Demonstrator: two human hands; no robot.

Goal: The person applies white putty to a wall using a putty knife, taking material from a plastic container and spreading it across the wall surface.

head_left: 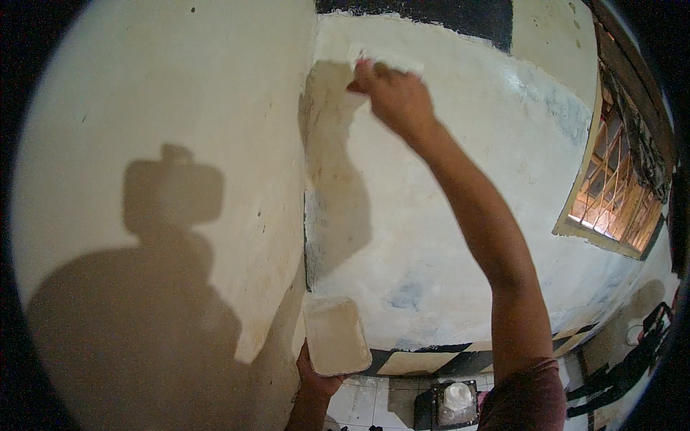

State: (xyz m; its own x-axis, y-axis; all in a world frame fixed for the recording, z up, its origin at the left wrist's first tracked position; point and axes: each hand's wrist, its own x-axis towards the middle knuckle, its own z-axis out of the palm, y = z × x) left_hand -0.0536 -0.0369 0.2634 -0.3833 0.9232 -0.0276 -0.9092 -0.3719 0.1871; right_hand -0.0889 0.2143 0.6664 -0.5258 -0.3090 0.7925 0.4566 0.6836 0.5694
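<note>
My right hand (401,100) is raised high against the wall (431,215), its fingers closed around a small tool whose pink part and pale edge show at the fingertips. The hand covers most of that tool, so its exact kind cannot be made out. Low down, by the corner where two walls meet, my left hand (318,375) grips a rectangular tub (336,337) from below and the side. The tub's inside looks cream-coloured; how full it is cannot be told. Patchy whitish coating, with bluish-grey spots showing through, covers the wall under my right hand.
A cream wall (237,93) with my shadow stands at left. A black painted block (424,18) runs along the top. At right is a barred window (611,194). Below stand a stool (455,418) with a white container (458,395) and a black-and-cream checkered border (417,364).
</note>
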